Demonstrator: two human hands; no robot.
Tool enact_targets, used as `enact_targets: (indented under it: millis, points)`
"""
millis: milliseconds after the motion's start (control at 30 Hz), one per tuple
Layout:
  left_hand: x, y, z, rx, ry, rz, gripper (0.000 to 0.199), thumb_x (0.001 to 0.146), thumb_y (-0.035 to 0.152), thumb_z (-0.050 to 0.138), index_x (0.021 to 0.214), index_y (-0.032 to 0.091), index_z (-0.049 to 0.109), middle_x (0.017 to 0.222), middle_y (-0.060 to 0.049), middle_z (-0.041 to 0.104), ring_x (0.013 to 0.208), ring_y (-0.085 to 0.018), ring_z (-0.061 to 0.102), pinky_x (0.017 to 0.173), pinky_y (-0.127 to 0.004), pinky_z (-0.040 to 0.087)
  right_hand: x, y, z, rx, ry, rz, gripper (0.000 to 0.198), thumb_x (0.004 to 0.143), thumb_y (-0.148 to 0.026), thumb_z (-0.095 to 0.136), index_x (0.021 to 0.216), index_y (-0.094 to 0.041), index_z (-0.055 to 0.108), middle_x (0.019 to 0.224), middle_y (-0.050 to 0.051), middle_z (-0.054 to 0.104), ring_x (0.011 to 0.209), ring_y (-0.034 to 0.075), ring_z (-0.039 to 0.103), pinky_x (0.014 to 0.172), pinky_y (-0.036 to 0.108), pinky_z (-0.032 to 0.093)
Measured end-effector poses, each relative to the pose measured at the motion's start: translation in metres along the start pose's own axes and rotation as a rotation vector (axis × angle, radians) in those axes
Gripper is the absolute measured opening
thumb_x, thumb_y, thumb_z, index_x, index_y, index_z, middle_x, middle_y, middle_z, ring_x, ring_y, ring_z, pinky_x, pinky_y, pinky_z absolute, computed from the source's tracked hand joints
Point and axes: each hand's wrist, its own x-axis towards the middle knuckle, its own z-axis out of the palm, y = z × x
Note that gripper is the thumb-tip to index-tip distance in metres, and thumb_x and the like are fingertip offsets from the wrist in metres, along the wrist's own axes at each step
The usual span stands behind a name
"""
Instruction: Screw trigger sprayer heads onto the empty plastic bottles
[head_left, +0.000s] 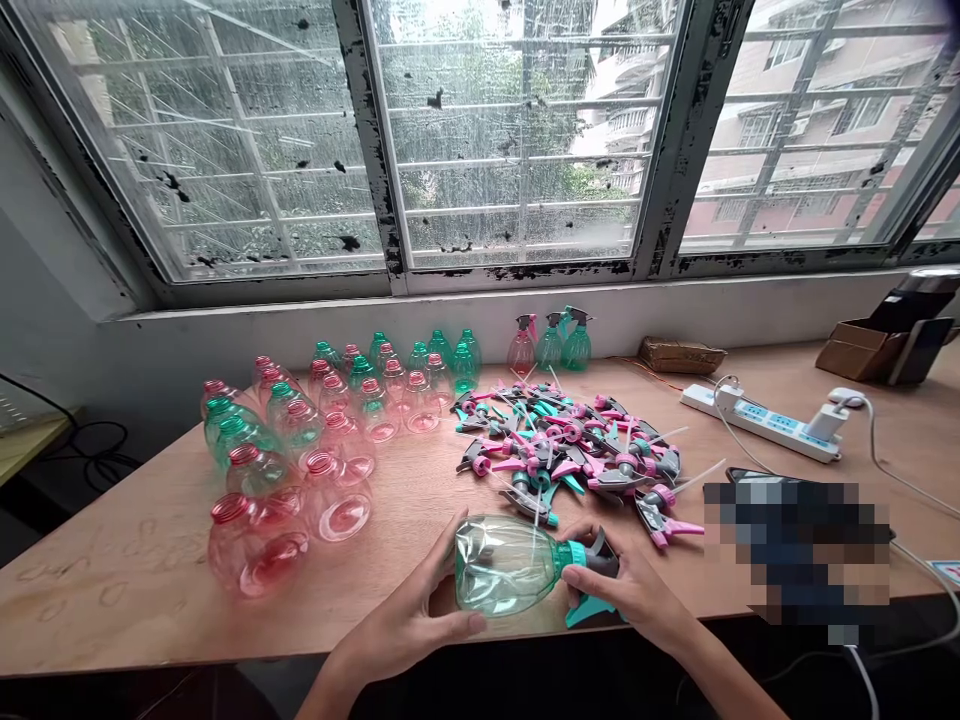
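A clear green spray bottle [502, 565] lies sideways between my hands, above the table's front edge. Around its base, at the left end, my left hand [420, 600] is closed. My right hand [626, 580] grips the teal collar and the grey-and-teal trigger head [592, 560] at the neck, which sits on the bottle's mouth. Just behind the bottle lies a heap of spray trigger heads [570, 440] in pink, teal and grey, several with white tubes sticking out. Left of my hands stand many open-necked pink bottles [259, 540] and green bottles [232, 430].
Three spray bottles with heads fitted [550, 345] stand against the wall under the window. To the right are a white power strip [765, 420] with cables, a brown package [681, 355] and a cardboard box [855, 350]. A blurred dark device [802, 540] lies at the front right.
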Motion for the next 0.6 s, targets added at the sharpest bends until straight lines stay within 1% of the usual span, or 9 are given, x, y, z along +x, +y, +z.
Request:
enact_targets:
  millis: [100,200,233,267,333,400,433,533,600]
  points:
    - [-0.0002,-0.0003,-0.0005,0.030,0.008,0.042,0.095,0.091,0.023,0.070,0.160,0.040,0.008,0.172,-0.003,0.013,0.155,-0.030,0.020,0.126,-0.049,0.018,-0.0002,-0.0023,0.0009,0.004,0.008,-0.001,0.038,0.081,-0.049,0.080,0.098,-0.018,0.064,0.070,-0.001,0.066,0.065,0.020,0.065,0.065,0.031,0.054]
    - [-0.0001,-0.0011,-0.0005,0.019,0.008,0.058,0.094,0.096,0.020,0.064,0.160,0.041,-0.001,0.168,-0.006,0.027,0.149,-0.029,0.037,0.124,-0.051,0.023,-0.0004,-0.0033,0.0016,0.005,0.011,-0.014,0.039,0.080,-0.049,0.080,0.097,-0.018,0.065,0.072,-0.001,0.065,0.064,0.019,0.065,0.063,0.031,0.054]
    - [0.0000,-0.0014,-0.0006,0.008,0.001,0.052,0.097,0.095,0.020,0.065,0.160,0.041,-0.004,0.167,-0.006,0.030,0.149,-0.029,0.038,0.124,-0.052,0.024,-0.0006,-0.0032,0.0016,0.008,0.010,-0.017,0.039,0.080,-0.049,0.081,0.097,-0.018,0.065,0.072,-0.002,0.065,0.064,0.019,0.065,0.063,0.031,0.054]
    - [-0.0001,-0.0017,-0.0006,-0.008,-0.004,0.048,0.102,0.093,0.021,0.069,0.159,0.041,-0.006,0.167,-0.007,0.029,0.150,-0.030,0.035,0.124,-0.053,0.024,-0.0008,-0.0030,0.0016,0.013,0.010,-0.016,0.039,0.080,-0.049,0.081,0.098,-0.018,0.064,0.072,-0.002,0.065,0.064,0.019,0.065,0.063,0.031,0.054]
    - [-0.0004,-0.0021,-0.0009,-0.039,-0.010,0.040,0.106,0.090,0.027,0.073,0.160,0.039,-0.006,0.169,-0.007,0.025,0.154,-0.032,0.023,0.125,-0.054,0.020,-0.0014,-0.0026,0.0013,0.020,0.011,-0.007,0.040,0.080,-0.049,0.081,0.099,-0.019,0.064,0.071,-0.002,0.065,0.064,0.019,0.065,0.064,0.031,0.055]
    - [-0.0010,-0.0022,-0.0012,-0.037,-0.011,0.024,0.100,0.091,0.035,0.072,0.161,0.037,0.000,0.170,-0.007,0.020,0.157,-0.033,0.012,0.126,-0.056,0.015,-0.0016,-0.0024,0.0009,0.019,0.011,0.010,0.040,0.080,-0.050,0.081,0.100,-0.019,0.064,0.071,-0.001,0.067,0.066,0.020,0.066,0.066,0.033,0.055]
    - [-0.0012,-0.0020,-0.0013,-0.023,-0.007,0.018,0.096,0.092,0.037,0.070,0.161,0.036,0.004,0.171,-0.006,0.018,0.157,-0.033,0.010,0.126,-0.056,0.012,-0.0015,-0.0024,0.0007,0.018,0.012,0.015,0.041,0.080,-0.050,0.081,0.100,-0.019,0.064,0.070,-0.001,0.067,0.066,0.021,0.066,0.067,0.033,0.055]
    - [-0.0014,-0.0004,-0.0011,0.014,0.002,0.028,0.097,0.091,0.033,0.072,0.161,0.038,0.004,0.172,-0.004,0.011,0.156,-0.033,0.015,0.127,-0.055,0.012,-0.0005,-0.0018,0.0002,0.019,0.021,0.003,0.043,0.079,-0.052,0.081,0.100,-0.019,0.064,0.069,-0.001,0.066,0.064,0.020,0.066,0.065,0.032,0.055]
    - [-0.0009,0.0009,-0.0007,0.013,-0.003,0.047,0.099,0.092,0.028,0.071,0.160,0.039,0.000,0.171,-0.004,0.016,0.155,-0.031,0.023,0.126,-0.053,0.015,0.0002,-0.0007,-0.0001,0.028,0.025,-0.007,0.043,0.080,-0.052,0.081,0.100,-0.019,0.063,0.069,-0.002,0.066,0.063,0.020,0.066,0.063,0.032,0.055]
